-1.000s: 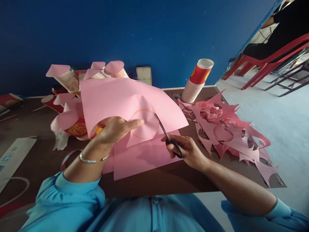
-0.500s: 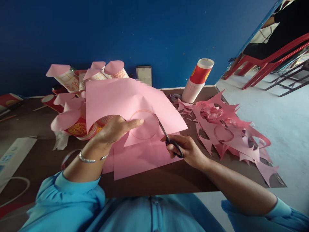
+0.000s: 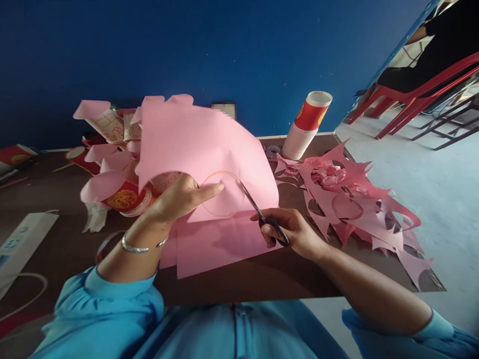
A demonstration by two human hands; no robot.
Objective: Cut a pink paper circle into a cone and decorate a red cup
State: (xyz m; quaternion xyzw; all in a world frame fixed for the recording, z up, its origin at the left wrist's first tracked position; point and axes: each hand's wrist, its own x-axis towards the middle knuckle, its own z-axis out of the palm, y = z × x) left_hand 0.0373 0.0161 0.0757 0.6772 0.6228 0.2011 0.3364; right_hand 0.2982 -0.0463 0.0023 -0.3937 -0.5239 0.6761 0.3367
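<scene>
My left hand (image 3: 189, 195) pinches a large pink paper sheet (image 3: 198, 142), its thumb lying on top and the other fingers hidden underneath. A curved bite is cut out of the sheet's left part. Beside the thumb, a circle outline (image 3: 223, 207) is drawn on the paper. My right hand (image 3: 290, 232) grips black-handled scissors (image 3: 250, 194) by the loops, and their blades meet the sheet at the circle's right side. More pink paper (image 3: 224, 244) lies flat on the table below.
Pink paper scraps (image 3: 350, 199) spread over the table's right side, in front of a leaning stack of paper cups (image 3: 309, 124). Cups with pink paper cones (image 3: 103, 187) crowd the left. A white power strip (image 3: 22, 244) lies at far left. Someone sits on a red chair (image 3: 419, 94).
The pink sheet has tilted up and bent, its far edge higher and its right corner drawn back. The scissors have shifted slightly right and down along the circle's edge.
</scene>
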